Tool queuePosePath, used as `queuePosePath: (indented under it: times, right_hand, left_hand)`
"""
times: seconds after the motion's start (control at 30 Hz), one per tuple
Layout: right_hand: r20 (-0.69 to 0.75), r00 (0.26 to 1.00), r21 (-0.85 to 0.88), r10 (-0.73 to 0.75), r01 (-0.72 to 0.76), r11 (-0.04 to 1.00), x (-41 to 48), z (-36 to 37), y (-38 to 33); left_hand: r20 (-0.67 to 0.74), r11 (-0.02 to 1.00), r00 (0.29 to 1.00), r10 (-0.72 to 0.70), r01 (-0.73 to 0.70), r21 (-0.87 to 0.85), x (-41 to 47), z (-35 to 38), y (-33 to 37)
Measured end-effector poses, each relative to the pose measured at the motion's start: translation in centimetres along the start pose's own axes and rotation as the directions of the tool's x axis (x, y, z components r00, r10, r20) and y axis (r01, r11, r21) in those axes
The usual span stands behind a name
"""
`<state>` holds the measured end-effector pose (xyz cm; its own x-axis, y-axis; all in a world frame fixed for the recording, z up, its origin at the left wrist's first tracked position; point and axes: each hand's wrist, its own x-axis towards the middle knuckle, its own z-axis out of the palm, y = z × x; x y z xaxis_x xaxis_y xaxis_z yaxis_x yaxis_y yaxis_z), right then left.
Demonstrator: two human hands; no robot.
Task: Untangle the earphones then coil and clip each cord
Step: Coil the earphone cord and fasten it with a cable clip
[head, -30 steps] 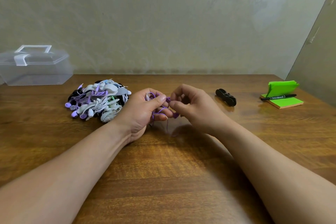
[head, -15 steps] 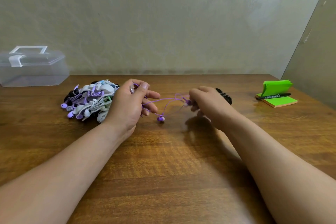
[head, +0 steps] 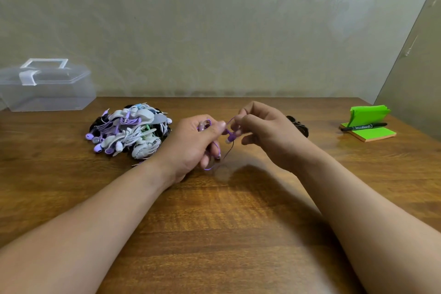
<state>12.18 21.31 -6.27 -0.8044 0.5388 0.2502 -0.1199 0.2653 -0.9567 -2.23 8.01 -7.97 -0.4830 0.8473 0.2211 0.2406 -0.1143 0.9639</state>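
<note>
Nearest us, over the wooden table (head: 214, 234), our left hand (head: 191, 148) has its fingers curled round a small bundle of the purple earphones (head: 231, 136), with the thumb pressed on top. Our right hand (head: 269, 133) pinches the cord just beside the dangling earbud, and a loop of slack hangs under the left hand, close to the wood. We judge the risk lies here: if the thumb eases, the gathered turns could spring loose, and the hanging loop may catch the bud and knot again. Left of the hands lies the pile (head: 128, 133) of other earphones, near enough for a stray loop to snag. Behind the right hand sit what look like black clips (head: 298, 125), partly hidden. Half a second ago our hands were apart with the cord stretched between them; now they are nearly touching
</note>
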Motion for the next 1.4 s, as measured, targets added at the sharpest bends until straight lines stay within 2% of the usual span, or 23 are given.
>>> queuePosePath:
  times: [0.13, 0.23, 0.3, 0.37, 0.43, 0.5, 0.57, 0.6, 0.67, 0.73, 0.8, 0.83, 0.87, 0.93, 1.0, 1.03, 1.1, 1.17, 1.2, 1.27, 1.3, 1.33, 1.4]
  right_hand:
    - [0.124, 0.989, 0.008, -0.082, 0.081, 0.997, -0.2, 0.0, -0.5]
    - [0.223, 0.972, 0.091, -0.075, 0.055, 0.994, -0.4, 0.5, -0.7]
    - [0.199, 0.977, 0.038, -0.076, 0.07, 0.997, -0.5, 0.6, -0.8]
    - [0.15, 0.984, -0.068, -0.097, 0.108, 0.992, -0.7, 0.9, -0.8]
    - [0.12, 0.985, -0.086, -0.121, 0.132, 0.988, -0.8, 1.6, -0.5]
    - [0.114, 0.985, -0.094, -0.129, 0.14, 0.986, -0.8, 2.4, -0.4]
    - [0.131, 0.98, -0.138, -0.152, 0.169, 0.976, -1.0, 3.1, -0.5]
    - [0.133, 0.976, -0.187, -0.172, 0.195, 0.963, -1.1, 3.4, -0.6]
    - [0.112, 0.968, -0.387, -0.222, 0.249, 0.888, -1.1, 3.5, -0.7]
    - [0.087, 0.968, -0.628, -0.235, 0.236, 0.741, -0.9, 3.1, -0.5]
    - [0.059, 0.987, -0.767, -0.153, 0.143, 0.626, -0.6, 2.4, -0.4]
    - [0.041, 0.994, -0.785, -0.097, 0.093, 0.613, -0.6, 2.1, -0.4]
    - [0.024, 0.998, -0.772, -0.052, 0.051, 0.633, -0.6, 1.8, -0.6]
    - [-0.02, 1.0, -0.671, 0.002, -0.015, 0.742, -0.7, 1.5, -0.9]
    - [-0.065, 0.996, -0.585, 0.067, -0.093, 0.806, -0.6, 1.2, -1.0]
    - [-0.099, 0.989, -0.582, 0.112, -0.149, 0.799, -0.5, 1.0, -0.8]
    - [-0.229, 0.96, -0.631, 0.16, -0.271, 0.727, -0.2, 0.5, -0.3]
    - [-0.37, 0.929, -0.699, 0.018, -0.291, 0.653, -0.2, 0.0, -0.3]
    - [-0.384, 0.918, -0.708, -0.098, -0.224, 0.67, -0.3, -0.1, -0.5]
    - [-0.304, 0.917, -0.638, -0.258, 0.006, 0.77, -0.7, 0.2, -1.2]
    - [-0.216, 0.94, -0.56, -0.266, 0.104, 0.822, -0.9, 0.7, -1.4]
    - [-0.106, 0.968, -0.455, -0.226, 0.155, 0.877, -0.8, 1.3, -1.5]
    - [0.105, 0.992, -0.231, -0.076, 0.099, 0.968, -0.7, 2.6, -0.9]
  left_hand:
    - [-0.049, 0.949, 0.986, -0.161, 0.141, -0.283, 0.1, -0.3, 0.4]
    - [-0.065, 0.932, 0.98, -0.186, 0.155, -0.328, 0.1, 0.0, 0.0]
    - [-0.107, 0.932, 0.975, -0.195, 0.149, -0.331, 0.2, 0.0, -0.1]
    - [-0.176, 0.963, 0.973, -0.149, 0.102, -0.251, 0.1, 0.1, -0.1]
    - [-0.257, 1.0, 0.966, -0.024, 0.027, 0.008, 0.4, 0.1, -0.6]
    - [-0.324, 0.975, 0.942, 0.085, -0.011, 0.223, 0.6, 0.0, -1.0]
    - [-0.369, 0.975, 0.925, 0.091, -0.007, 0.223, 0.7, 0.1, -1.0]
    - [-0.382, 0.986, 0.922, 0.067, -0.002, 0.169, 0.7, 0.2, -0.9]
    - [-0.395, 1.0, 0.919, -0.011, 0.007, -0.012, 0.7, 0.4, -0.9]
    - [-0.386, 0.985, 0.918, -0.091, 0.026, -0.171, 0.5, 0.6, -0.7]
    - [-0.359, 0.973, 0.926, -0.117, 0.034, -0.23, 0.6, 0.4, -0.6]
    - [-0.336, 0.968, 0.933, -0.125, 0.041, -0.246, 0.5, 0.3, -0.6]
    - [-0.311, 0.966, 0.942, -0.129, 0.048, -0.255, 0.5, 0.2, -0.5]
    - [-0.269, 0.961, 0.955, -0.122, 0.046, -0.272, 0.5, 0.2, -0.4]
    - [-0.239, 0.973, 0.966, -0.102, 0.046, -0.227, 0.5, -0.2, -0.2]
    - [-0.227, 0.989, 0.971, -0.071, 0.039, -0.142, 0.5, -0.5, -0.2]
    - [-0.194, 0.989, 0.98, 0.044, -0.015, 0.149, 0.6, -1.3, -0.2]
    - [-0.148, 0.936, 0.98, 0.132, -0.075, 0.343, 0.4, -1.7, 0.2]
    - [-0.123, 0.929, 0.982, 0.143, -0.09, 0.358, 0.3, -1.8, 0.5]
    - [-0.057, 0.937, 0.989, 0.135, -0.109, 0.333, 0.2, -1.8, 1.2]
    - [-0.022, 0.938, 0.99, 0.141, -0.126, 0.322, 0.1, -1.7, 1.5]
    - [0.01, 0.937, 0.987, 0.158, -0.153, 0.315, 0.1, -1.7, 1.6]
    - [0.066, 0.93, 0.981, 0.184, -0.196, 0.31, -0.1, -1.9, 2.0]
